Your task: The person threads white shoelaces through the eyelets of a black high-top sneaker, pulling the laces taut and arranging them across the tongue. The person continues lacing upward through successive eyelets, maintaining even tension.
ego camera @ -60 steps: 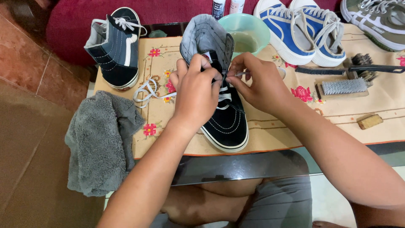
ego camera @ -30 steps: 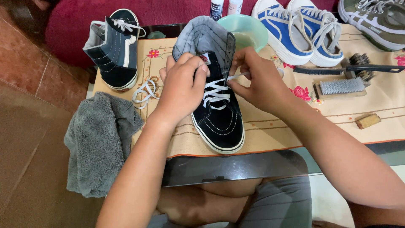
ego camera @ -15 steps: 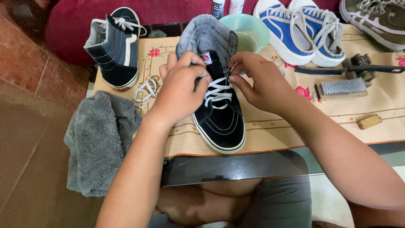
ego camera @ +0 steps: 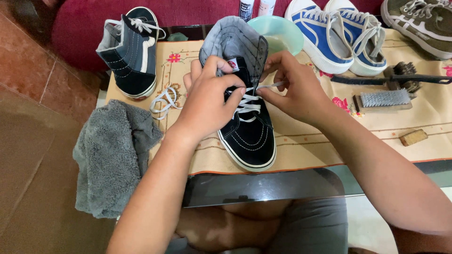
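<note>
A black high-top sneaker (ego camera: pixel 248 136) with white stitching stands toe toward me on a beige embroidered cloth (ego camera: pixel 306 141). My left hand (ego camera: pixel 207 101) grips its upper from the left side, fingers over the eyelets. My right hand (ego camera: pixel 292 87) pinches the end of the white lace (ego camera: pixel 249 104), drawn sideways out of the eyelets. The grey lining of the shoe's collar (ego camera: pixel 230 40) is folded open behind my hands.
The matching sneaker (ego camera: pixel 129 51) stands at the back left with a loose white lace (ego camera: pixel 165 99) beside it. A grey towel (ego camera: pixel 110 155) hangs off the left edge. Behind are a pale green bowl (ego camera: pixel 280 30), blue sneakers (ego camera: pixel 336 35), an olive shoe (ego camera: pixel 421 26); right are brushes (ego camera: pixel 381 99) and a wooden block (ego camera: pixel 413 137).
My hands have shifted slightly on the sneaker. The right hand has drawn the lace end further out to the right across the eyelets.
</note>
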